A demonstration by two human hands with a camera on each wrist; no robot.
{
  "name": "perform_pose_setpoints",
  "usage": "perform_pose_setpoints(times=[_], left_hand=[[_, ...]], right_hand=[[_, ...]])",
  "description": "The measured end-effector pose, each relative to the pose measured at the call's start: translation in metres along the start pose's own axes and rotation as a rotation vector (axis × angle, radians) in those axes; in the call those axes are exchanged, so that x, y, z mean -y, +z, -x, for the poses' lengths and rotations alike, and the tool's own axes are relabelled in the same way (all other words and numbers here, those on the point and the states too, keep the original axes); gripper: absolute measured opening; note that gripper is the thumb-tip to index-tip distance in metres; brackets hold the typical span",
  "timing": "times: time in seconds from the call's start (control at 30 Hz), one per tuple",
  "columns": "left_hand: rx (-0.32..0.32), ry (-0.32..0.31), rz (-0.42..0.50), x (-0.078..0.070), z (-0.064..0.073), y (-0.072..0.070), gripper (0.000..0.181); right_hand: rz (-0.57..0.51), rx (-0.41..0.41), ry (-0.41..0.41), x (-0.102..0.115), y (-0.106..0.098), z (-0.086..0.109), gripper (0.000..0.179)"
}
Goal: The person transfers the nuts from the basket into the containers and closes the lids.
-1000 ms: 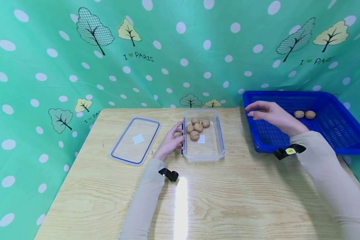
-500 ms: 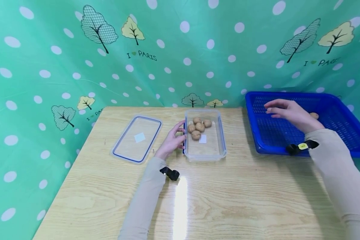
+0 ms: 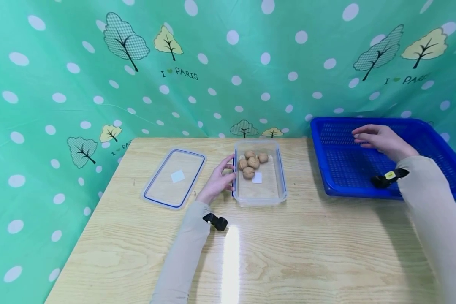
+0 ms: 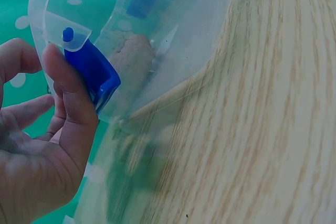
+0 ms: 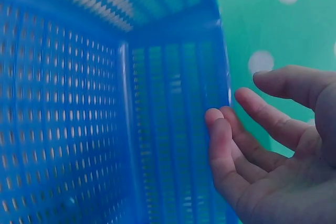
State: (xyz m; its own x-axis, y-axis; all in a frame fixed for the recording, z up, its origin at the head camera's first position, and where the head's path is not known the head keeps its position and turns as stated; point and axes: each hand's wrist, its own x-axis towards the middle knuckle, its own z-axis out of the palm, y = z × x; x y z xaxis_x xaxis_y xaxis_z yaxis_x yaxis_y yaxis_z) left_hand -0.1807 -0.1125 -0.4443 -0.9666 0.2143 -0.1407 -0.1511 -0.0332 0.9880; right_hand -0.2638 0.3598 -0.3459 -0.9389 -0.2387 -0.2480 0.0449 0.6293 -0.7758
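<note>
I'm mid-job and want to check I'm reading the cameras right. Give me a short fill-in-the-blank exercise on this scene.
1. Of the lid and the box, the left hand touches the ____.
2. In the head view, the number of walnuts seen in the box is ____.
3. In the head view, the lid lies to the ____ of the box.
4. The colour of the basket by the right hand is ____.

Missing words: box; five; left; blue.
</note>
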Motion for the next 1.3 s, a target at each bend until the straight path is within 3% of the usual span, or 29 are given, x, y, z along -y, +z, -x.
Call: perform_pose_setpoints(times=[0.13,0.27,0.47,0.7,1.07,1.3], left_hand=[[0.002,-0.002,-0.004,0.000,0.001,0.000,0.070],[0.001,-0.003,0.002,0.001,0.000,0.000,0.070],[0.010,-0.009,0.005,-0.002,0.002,0.001,0.070],[0.001,0.000,-0.006,0.002,0.000,0.001,0.070],[0.013,0.002,0.014,0.004,-0.001,0.002,0.071],[0.018,0.001,0.002,0.005,0.001,0.003,0.072]], right_hand=[[0.025,-0.001,0.044,-0.009,-0.008,-0.002,0.067],[0.035,-0.046,0.023,-0.020,-0.016,-0.004,0.063],[-0.040,-0.099,0.025,-0.037,-0.023,-0.003,0.059],[-0.127,-0.149,0.057,-0.049,-0.025,-0.002,0.039],[0.007,-0.182,0.108,-0.070,-0.032,-0.002,0.064],[0.026,-0.106,0.227,-0.085,-0.038,0.000,0.078]])
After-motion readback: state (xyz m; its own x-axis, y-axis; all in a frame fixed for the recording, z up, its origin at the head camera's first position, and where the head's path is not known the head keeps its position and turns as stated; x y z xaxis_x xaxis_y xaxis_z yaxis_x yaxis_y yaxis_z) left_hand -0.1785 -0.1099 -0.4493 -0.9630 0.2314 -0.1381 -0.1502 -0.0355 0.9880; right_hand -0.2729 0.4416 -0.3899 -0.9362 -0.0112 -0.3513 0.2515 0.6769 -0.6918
